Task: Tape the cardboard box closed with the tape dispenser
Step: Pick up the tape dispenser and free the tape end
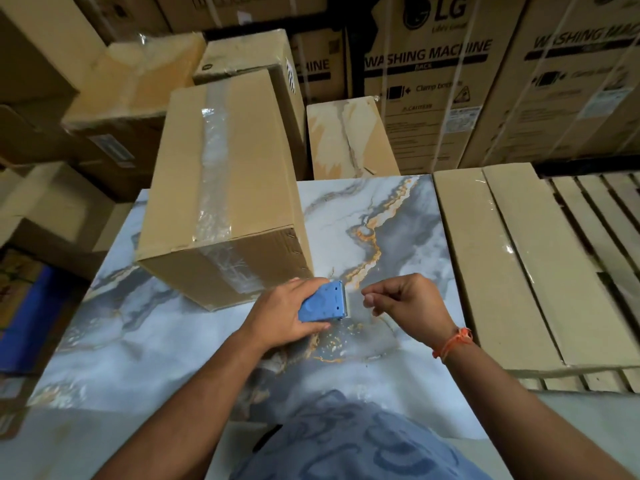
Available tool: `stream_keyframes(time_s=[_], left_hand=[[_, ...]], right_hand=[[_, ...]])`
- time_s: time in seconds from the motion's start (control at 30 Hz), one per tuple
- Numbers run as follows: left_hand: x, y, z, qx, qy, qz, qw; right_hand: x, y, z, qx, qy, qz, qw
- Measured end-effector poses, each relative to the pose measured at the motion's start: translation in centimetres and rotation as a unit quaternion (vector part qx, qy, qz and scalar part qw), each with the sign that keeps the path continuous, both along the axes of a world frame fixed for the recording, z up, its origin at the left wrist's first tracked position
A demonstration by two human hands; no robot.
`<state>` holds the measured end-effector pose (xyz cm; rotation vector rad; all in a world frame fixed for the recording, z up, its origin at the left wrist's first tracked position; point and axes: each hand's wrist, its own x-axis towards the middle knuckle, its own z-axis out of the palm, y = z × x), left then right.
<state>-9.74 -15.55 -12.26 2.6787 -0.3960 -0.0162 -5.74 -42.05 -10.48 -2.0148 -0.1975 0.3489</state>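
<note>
A brown cardboard box (249, 168) stands on the marbled table (156, 341), its flaps down. A strip of clear tape (213, 174) runs along its top seam and down the near face. My left hand (280, 317) grips a blue tape dispenser (323, 302) just in front of the box's near right corner. My right hand (407, 306) hovers beside the dispenser's metal edge with thumb and forefinger pinched together; whether a tape end is between them is too faint to tell.
Flat cardboard packs (512, 265) lie stacked along the table's right side. Washing machine cartons (433, 74) and other boxes (124, 98) crowd the back and left. A marbled slab (346, 140) leans behind the table.
</note>
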Motion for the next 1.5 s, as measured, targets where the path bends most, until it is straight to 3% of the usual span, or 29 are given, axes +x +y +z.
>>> stream_keyframes(time_s=[0.3, 0.53, 1.17, 1.37, 1.5], left_hand=[[1.5, 3.0, -0.2, 0.045, 0.019, 0.004, 0.999], [1.8, 3.8, -1.5, 0.107, 0.071, 0.018, 0.992], [3.8, -5.3, -0.2, 0.289, 0.137, -0.062, 0.946], [4.1, -10.2, -1.2, 0.314, 0.151, -0.067, 0.935], [4.7, -12.6, -1.4, 0.264, 0.183, -0.049, 0.946]], right_hand=[[1.0, -0.6, 0.7, -0.029, -0.023, -0.011, 0.999], [0.5, -4.4, 0.0, 0.002, 0.015, -0.084, 0.996], [-1.3, -9.7, -3.3, 0.006, 0.042, -0.163, 0.986], [-1.7, -9.9, -3.3, -0.066, -0.005, -0.166, 0.984], [-1.5, -10.0, -3.0, -0.14, -0.044, -0.166, 0.975]])
